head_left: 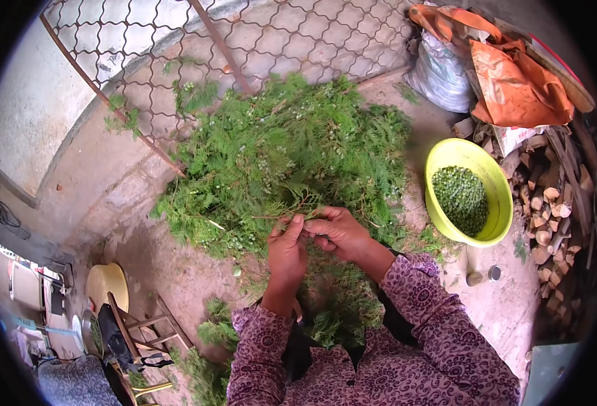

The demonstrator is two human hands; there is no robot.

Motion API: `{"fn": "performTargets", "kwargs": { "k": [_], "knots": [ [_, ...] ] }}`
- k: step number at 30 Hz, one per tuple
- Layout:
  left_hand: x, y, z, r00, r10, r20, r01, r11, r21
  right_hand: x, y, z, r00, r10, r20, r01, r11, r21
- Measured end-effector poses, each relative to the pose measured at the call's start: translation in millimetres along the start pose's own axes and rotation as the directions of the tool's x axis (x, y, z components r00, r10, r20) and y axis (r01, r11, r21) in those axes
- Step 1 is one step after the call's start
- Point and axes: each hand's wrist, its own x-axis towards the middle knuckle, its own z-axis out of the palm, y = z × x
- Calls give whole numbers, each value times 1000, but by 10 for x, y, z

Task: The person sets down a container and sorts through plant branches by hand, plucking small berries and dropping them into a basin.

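My left hand [288, 256] and my right hand [344, 235] meet at the centre, fingertips close together. Between them is a small evergreen sprig [303, 201] with flat, scaly leaves and a brownish stem. The left thumb and fingers pinch it. My right fingers are also closed at the sprig, and whether they hold a seed cone too is hidden. Just beyond lies a large heap of cut evergreen branches [278, 139], dotted with pale green cones. A yellow basin [500, 213] to the right holds many small green cones [459, 196].
A wire mesh panel [210, 40] stands behind the heap. Stacked firewood [548, 223], a white sack [440, 71] and an orange bag [515, 84] are at the right. At the lower left are a wooden chair [151, 323], a straw hat [108, 287] and a person's patterned clothing [75, 382].
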Motion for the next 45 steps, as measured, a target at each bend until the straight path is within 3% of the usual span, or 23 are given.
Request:
{"fn": "performTargets", "kwargs": {
  "k": [7,9,11,13,14,15,16,20,21,24,26,28,30,31,33,34,35,36,37,38,40,41,45],
  "knots": [
    [29,86,-24,994,47,103,-48,999,17,-14,-77,21,994,107,35,-109,993,39],
    [109,231,-88,993,105,-53,-111,987,-120,-22,-53,-10,994,103,31,-105,991,77],
    [283,501,-318,970,190,148,-151,958,-243,-23,-34,-105,987,98,128,-119,980,162],
    [307,928,-431,945,321,62,-255,842,-475,5,-45,-164,995,73,71,-88,969,231],
    [295,1145,-571,924,346,165,-140,706,-695,17,-63,-192,998,59,28,-64,952,301],
    [257,1253,-707,925,366,-99,-301,549,-780,28,-110,-230,999,43,4,-42,937,347],
    [277,1312,-887,871,459,-173,-445,592,-672,48,-147,-298,1000,-14,-3,14,920,392],
    [145,1116,-578,951,294,-92,-289,747,-598,10,-468,-638,981,-116,-153,184,788,587],
    [193,1036,-571,964,260,49,-182,789,-587,-43,-548,-747,969,-147,-198,237,779,580],
    [171,901,-420,987,127,100,-51,832,-552,-197,-799,-1446,930,-235,-281,354,773,527],
    [176,877,-394,988,117,101,-44,838,-544,-473,-1170,-1842,816,-349,-461,556,690,463],
    [172,850,-417,991,98,94,-35,850,-525,-732,-1570,-2064,573,-281,-770,751,556,356],
    [206,823,-396,985,94,143,-7,859,-512,-1052,-1385,-2871,572,-540,-617,792,558,246],
    [219,811,-379,985,94,142,-8,858,-514,-1059,-1290,-2937,573,-541,-616,792,560,244],
    [221,781,-346,985,82,150,6,860,-510,-1094,-1116,-3009,452,-272,-849,831,475,290],
    [226,759,-328,985,80,150,7,864,-504,-967,-1023,-2754,272,-165,-948,784,610,118],
    [253,700,-283,989,52,135,19,880,-475,-857,-649,-3107,435,-158,-887,698,681,221],
    [253,657,-248,992,27,123,32,889,-456,-808,-464,-3064,500,-222,-837,617,769,164],
    [253,613,-208,991,13,131,48,894,-446,-688,-241,-3355,668,-142,-730,612,664,430],
    [252,570,-167,991,-10,137,67,902,-426,-600,-174,-3122,609,-79,-789,448,855,261],
    [252,494,-100,989,-32,144,88,910,-405,-382,115,-3209,706,30,-708,271,912,309],
    [253,462,-75,988,-48,150,104,913,-394,-302,163,-2960,623,-4,-782,105,991,79],
    [231,361,36,987,-98,129,137,926,-352,20,569,-3064,643,90,-760,-164,986,-22]
  ]
}}
